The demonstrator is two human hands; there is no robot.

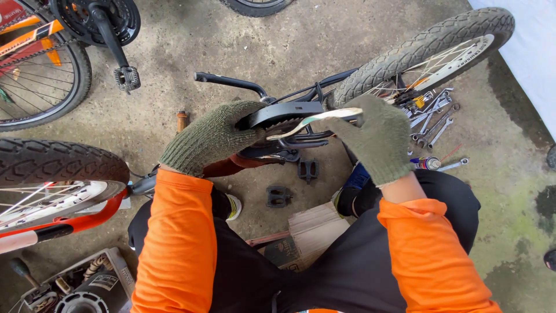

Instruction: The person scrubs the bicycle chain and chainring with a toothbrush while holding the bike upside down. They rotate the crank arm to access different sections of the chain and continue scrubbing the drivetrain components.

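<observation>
Both hands wear olive knit gloves below orange sleeves. My left hand point(211, 138) grips the black chain guard point(284, 113) over the chainring of a small bicycle lying on the concrete. My right hand point(377, 136) holds a flat pale metal tool point(315, 120) whose tip lies against the guard and chainring. The bicycle's rear wheel point(425, 49) with a knobby tyre points to the upper right. A black crank arm point(231, 82) sticks out to the left.
Several wrenches point(434, 119) and a small spray can point(425, 163) lie on the floor at right. Two loose black pedals point(292, 182) rest below the bike. Another bicycle's wheel point(55, 174) is at left, an orange bicycle point(40, 52) at top left, a machine point(81, 284) at bottom left.
</observation>
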